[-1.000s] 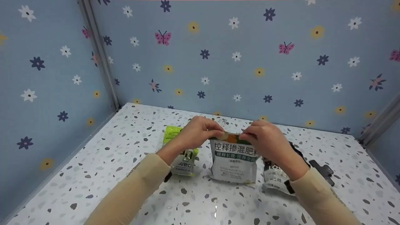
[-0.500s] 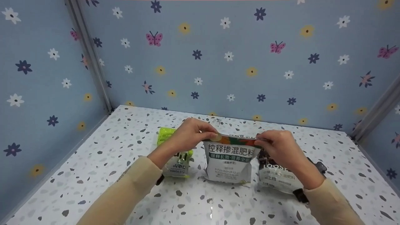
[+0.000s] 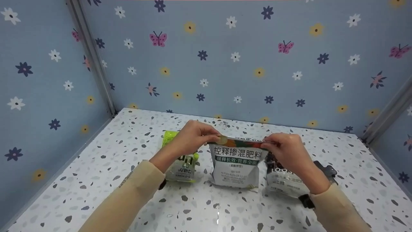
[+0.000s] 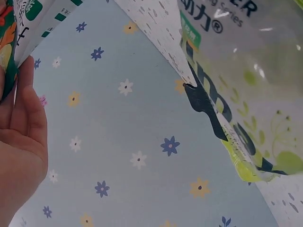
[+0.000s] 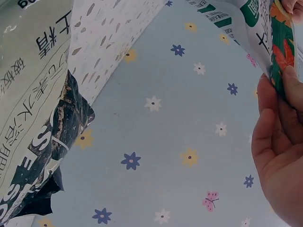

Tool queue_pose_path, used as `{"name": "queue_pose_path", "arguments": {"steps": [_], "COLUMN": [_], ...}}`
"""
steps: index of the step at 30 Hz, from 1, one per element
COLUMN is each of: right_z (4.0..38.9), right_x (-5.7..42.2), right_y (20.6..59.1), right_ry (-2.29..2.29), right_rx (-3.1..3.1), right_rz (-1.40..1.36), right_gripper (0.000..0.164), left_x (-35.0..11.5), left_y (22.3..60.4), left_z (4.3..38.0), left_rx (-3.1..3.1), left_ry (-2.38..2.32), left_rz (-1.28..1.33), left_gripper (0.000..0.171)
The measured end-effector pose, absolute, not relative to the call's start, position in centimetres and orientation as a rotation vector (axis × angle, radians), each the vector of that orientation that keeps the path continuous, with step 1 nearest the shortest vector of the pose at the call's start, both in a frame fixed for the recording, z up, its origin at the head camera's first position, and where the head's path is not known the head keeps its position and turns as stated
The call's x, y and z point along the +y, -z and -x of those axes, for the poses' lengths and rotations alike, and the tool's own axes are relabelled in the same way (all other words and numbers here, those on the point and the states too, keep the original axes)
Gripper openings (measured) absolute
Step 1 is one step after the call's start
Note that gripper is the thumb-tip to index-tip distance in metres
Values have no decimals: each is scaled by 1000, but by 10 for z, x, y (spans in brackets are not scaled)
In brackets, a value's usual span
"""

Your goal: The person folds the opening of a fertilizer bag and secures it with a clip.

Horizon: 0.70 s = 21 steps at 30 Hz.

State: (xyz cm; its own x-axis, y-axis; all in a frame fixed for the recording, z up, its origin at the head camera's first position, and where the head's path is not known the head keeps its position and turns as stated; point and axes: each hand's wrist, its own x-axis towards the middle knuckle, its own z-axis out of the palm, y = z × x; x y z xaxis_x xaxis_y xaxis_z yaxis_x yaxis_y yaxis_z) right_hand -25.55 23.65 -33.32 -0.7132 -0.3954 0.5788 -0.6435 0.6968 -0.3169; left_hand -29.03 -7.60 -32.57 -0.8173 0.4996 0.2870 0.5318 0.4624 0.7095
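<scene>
A white fertilizer bag point(image 3: 236, 170) stands upright on the speckled table, between two other bags. Its top is folded over into a narrow strip with a green and orange pattern. My left hand point(image 3: 192, 137) pinches the left end of this fold, thumb in front and fingers behind. At the right end, my right hand point(image 3: 291, 151) pinches the fold the same way. The right wrist view shows the patterned strip point(image 5: 283, 45) running between thumb and fingers. Only the edge of the bag point(image 4: 40, 28) shows in the left wrist view.
Left of the white bag lies a lime-green and clear bag point(image 3: 182, 172), partly behind my left forearm. A black and pale bag point(image 3: 283, 183) lies to the right under my right wrist, with a black clip point(image 3: 328, 170) beside it. A flowered blue wall point(image 3: 219, 71) closes off the back.
My right hand has slid right along the top edge to the bag's right corner, baring the patterned fold. The left hand keeps its pinch. The head view has shifted slightly.
</scene>
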Motion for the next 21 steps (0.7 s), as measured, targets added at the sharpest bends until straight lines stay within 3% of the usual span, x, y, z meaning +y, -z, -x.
{"name": "queue_pose_path", "arguments": {"steps": [7,21], "right_z": [247,223], "right_x": [252,335], "right_y": [337,347], "right_ry": [-798,-640], "right_rx": [-2516,-2804], "right_rz": [-739,-592], "right_gripper": [18,9], "left_x": [-72,-78], "left_y": [328,327], "left_z": [291,287], "left_rx": [-2607,-2634], "left_ry": [1382,1392], "left_rz": [933,926], "left_gripper": [16,14]}}
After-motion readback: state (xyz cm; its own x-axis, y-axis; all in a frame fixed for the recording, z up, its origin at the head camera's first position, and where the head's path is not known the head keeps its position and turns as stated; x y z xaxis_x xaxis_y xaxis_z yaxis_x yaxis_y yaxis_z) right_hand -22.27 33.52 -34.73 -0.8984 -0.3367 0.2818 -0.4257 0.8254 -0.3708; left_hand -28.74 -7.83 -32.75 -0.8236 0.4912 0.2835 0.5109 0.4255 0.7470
